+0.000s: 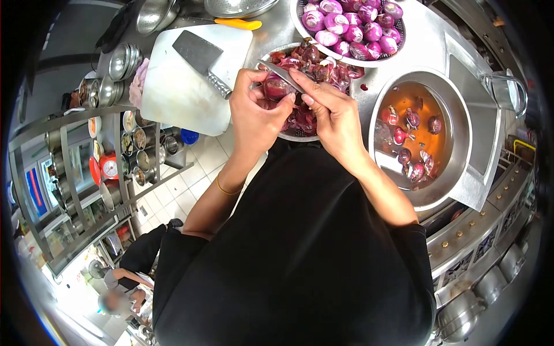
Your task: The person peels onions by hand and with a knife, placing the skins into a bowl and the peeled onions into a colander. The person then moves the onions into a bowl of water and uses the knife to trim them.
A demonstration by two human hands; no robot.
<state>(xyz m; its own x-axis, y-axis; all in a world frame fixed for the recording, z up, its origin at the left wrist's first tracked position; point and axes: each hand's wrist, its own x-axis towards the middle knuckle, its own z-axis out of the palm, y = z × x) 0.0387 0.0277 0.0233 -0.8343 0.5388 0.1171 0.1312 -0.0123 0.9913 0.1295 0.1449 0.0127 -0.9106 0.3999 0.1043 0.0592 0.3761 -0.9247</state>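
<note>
My left hand (pixel 259 112) is wrapped round a red onion (pixel 277 86) above a bowl of onion peelings (pixel 332 70). In my right hand (pixel 332 112) is a small knife (pixel 281 74), its blade lying across the top of the onion. Part of the onion and the knife's handle are hidden by my fingers. To the right stands a large metal basin (pixel 459 167) of brownish water, with several unpeeled onions (pixel 400 136) in it. Behind the peelings, a colander (pixel 398 57) holds many peeled purple onions (pixel 336 23).
A cleaver (pixel 199 52) lies on the white cutting board (pixel 167 98) at left, near a yellow handle (pixel 238 23). Metal bowls (pixel 120 62) stand beyond the board. A metal jug (pixel 508 92) is at far right. Another person (pixel 130 277) is at lower left.
</note>
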